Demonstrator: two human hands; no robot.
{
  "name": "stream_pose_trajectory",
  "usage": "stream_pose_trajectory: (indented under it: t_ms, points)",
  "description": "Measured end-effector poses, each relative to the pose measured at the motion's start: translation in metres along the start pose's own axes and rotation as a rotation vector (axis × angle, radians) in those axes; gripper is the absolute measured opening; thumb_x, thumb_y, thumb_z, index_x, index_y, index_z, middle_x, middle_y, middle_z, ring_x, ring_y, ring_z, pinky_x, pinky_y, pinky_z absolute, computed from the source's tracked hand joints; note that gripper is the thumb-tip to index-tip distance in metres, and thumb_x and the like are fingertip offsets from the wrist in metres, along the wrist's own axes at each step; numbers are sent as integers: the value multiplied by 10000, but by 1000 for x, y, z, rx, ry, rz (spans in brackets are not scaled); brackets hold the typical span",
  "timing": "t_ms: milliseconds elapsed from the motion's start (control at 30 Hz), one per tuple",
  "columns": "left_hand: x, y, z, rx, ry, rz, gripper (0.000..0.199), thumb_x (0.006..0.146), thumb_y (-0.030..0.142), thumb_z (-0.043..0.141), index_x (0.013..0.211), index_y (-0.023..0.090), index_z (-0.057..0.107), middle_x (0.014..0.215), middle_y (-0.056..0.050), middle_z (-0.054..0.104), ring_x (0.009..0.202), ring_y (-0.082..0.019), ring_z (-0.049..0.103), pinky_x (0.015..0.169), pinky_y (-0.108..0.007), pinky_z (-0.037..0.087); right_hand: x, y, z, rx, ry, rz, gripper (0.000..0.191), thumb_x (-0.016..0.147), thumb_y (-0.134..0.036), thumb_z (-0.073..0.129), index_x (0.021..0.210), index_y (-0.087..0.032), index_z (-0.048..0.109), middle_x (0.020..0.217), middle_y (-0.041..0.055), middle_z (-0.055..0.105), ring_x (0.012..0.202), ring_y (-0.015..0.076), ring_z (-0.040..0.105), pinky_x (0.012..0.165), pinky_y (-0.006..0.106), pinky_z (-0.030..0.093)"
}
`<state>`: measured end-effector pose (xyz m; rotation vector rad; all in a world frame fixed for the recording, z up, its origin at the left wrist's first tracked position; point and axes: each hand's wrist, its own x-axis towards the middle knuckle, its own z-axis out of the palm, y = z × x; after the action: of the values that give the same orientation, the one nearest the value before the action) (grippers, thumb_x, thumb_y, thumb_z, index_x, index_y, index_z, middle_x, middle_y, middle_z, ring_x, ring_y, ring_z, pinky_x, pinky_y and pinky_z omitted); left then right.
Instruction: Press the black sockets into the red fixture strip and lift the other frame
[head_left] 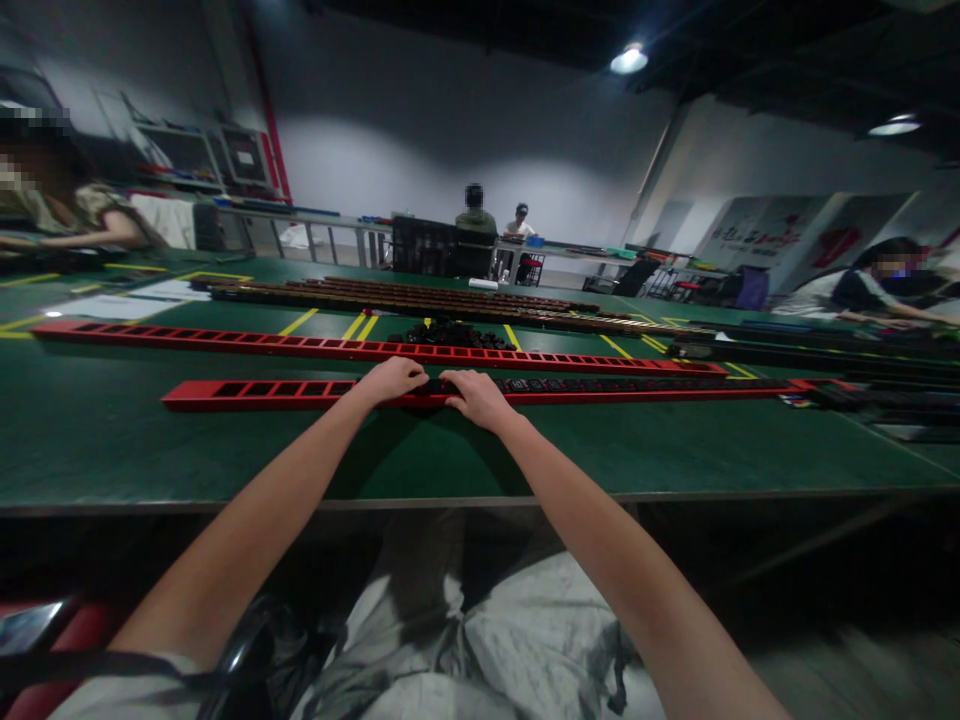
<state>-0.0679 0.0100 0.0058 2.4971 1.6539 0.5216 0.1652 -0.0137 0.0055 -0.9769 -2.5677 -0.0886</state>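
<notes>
A long red strip (225, 396) with a row of openings lies across the green table in front of me. Its left openings are bare, while black pieces (555, 385) fill those to the right of my hands. Both hands meet near the strip's middle, bent over a small black piece (433, 385) in it. My left hand (395, 379) has its fingers closed at the left end of that piece. On its right side rests my right hand (474, 394), with curled fingers and the thumb against the strip's front edge. The fingertips partly hide the piece.
Behind lies a second red strip (300, 345) with openings, and beyond it a pile of black parts (450, 335). Long brown strips (405, 300) lie farther back. Dark strips (825, 350) are at the right. People sit at both sides and in the background.
</notes>
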Motion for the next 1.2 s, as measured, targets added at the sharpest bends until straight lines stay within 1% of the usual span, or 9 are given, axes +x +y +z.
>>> stream_pose_trajectory:
  t_ms: [133, 233, 433, 733, 867, 967, 1200]
  points:
    - [0, 0, 0, -18, 0, -24, 376, 912, 456, 474, 865, 197, 743, 905, -60, 728, 785, -180, 617, 667, -254, 398, 0, 0, 0, -1, -7, 1, 463, 911, -238, 673, 1355, -227, 541, 1283, 113, 633, 1157, 252, 570, 960, 406, 414]
    - [0, 1, 0, -31, 3, -31, 370, 909, 458, 481, 886, 201, 745, 919, -62, 727, 809, -188, 623, 658, -259, 388, 0, 2, 2, -15, -19, -11, 404, 920, -239, 662, 1314, -228, 576, 1298, 110, 624, 1156, 251, 563, 948, 399, 412]
    - [0, -1, 1, -48, 6, -33, 375, 909, 466, 480, 858, 204, 743, 895, -60, 725, 784, -182, 617, 649, -267, 379, 0, 3, 2, -13, -15, -21, 315, 941, -255, 638, 1253, -218, 613, 1285, 94, 632, 1149, 238, 556, 936, 381, 402]
    - [-2, 3, -1, -71, 17, -47, 364, 918, 460, 493, 853, 201, 741, 869, -58, 724, 747, -173, 616, 658, -268, 394, 5, 7, 6, -15, -9, 2, 306, 930, -242, 640, 1235, -229, 639, 1260, 96, 644, 1127, 257, 565, 899, 389, 410]
    - [-1, 2, 0, -58, 27, -32, 361, 927, 453, 492, 837, 196, 730, 858, -57, 719, 754, -171, 626, 673, -261, 401, 7, 9, 9, -19, -2, 13, 314, 921, -248, 653, 1234, -238, 640, 1269, 93, 644, 1132, 258, 568, 910, 396, 411]
    - [-1, 1, 1, -52, 25, -31, 361, 931, 451, 493, 847, 196, 735, 855, -54, 718, 765, -166, 630, 692, -250, 412, 7, 8, 7, -19, -14, 9, 326, 922, -240, 649, 1247, -243, 627, 1280, 84, 641, 1131, 253, 569, 921, 390, 409]
    - [-1, 2, 0, -34, 32, -30, 368, 931, 449, 484, 848, 190, 732, 854, -50, 716, 753, -160, 620, 683, -248, 415, 2, 3, 0, -22, -6, -13, 271, 956, -253, 596, 1225, -227, 619, 1277, 83, 644, 1122, 254, 572, 908, 388, 413]
